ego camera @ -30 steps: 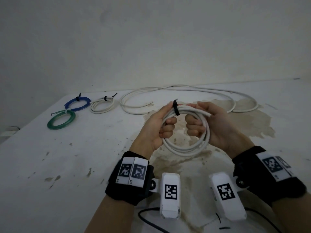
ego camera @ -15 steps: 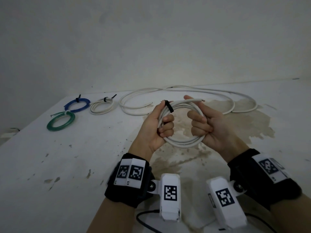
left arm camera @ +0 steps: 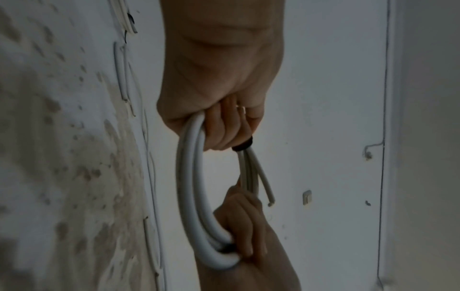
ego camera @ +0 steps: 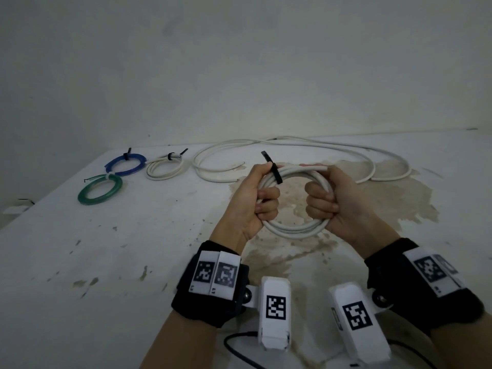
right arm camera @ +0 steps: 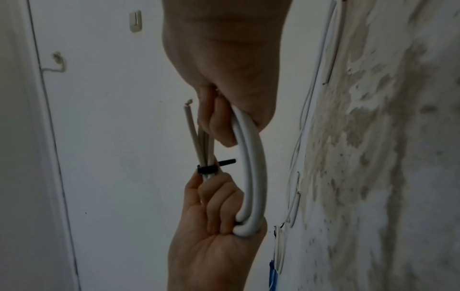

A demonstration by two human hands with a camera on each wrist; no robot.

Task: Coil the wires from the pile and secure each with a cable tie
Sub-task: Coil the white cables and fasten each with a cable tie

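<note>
A coil of thick white wire [ego camera: 294,227] hangs above the table between both hands. My left hand [ego camera: 262,198] grips its left side, fingers curled through the loop, and my right hand [ego camera: 323,202] grips its right side the same way. A black cable tie [ego camera: 274,173] wraps the top-left of the coil just above my left fingers, its tail sticking up. In the right wrist view the cable tie [right arm camera: 208,169] bundles the strands and one loose wire end [right arm camera: 190,120] pokes out. The coil [left arm camera: 191,187] also shows edge-on in the left wrist view.
On the stained white table [ego camera: 106,262], a long loose white wire [ego camera: 292,145] sprawls at the back. Tied coils lie at the back left: blue [ego camera: 125,163], white [ego camera: 165,170] and green [ego camera: 99,192]. A black cord [ego camera: 234,350] runs near the front edge.
Both hands have tilted and turned the coil; the cable tie has shifted left to sit above my left fingers, and my right hand has closed tighter on the right side.
</note>
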